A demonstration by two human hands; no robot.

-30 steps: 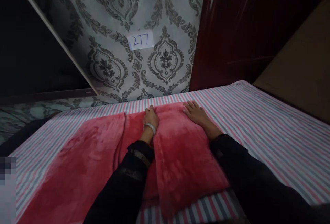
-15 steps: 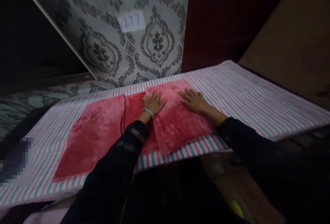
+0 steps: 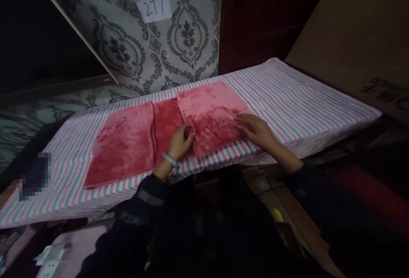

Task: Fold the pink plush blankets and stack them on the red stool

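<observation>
Left hand [image 3: 179, 145] rests at the left edge of the right-hand folded section, fingers curled. Right hand [image 3: 257, 131] lies at that section's right edge, fingers bent and partly spread. Whether either hand grips the fabric cannot be determined. Red plush rectangular cloth [image 3: 119, 146] lies across the middle of the pink, white and grey striped cover [image 3: 287, 103], with a left and a right section raised beside a lower middle strip. Grey damask-patterned wall [image 3: 188, 35] stands on the far side, bearing a white paper label [image 3: 155, 7] marked 277. Brown cardboard panel [image 3: 348, 35] stands far right.
</observation>
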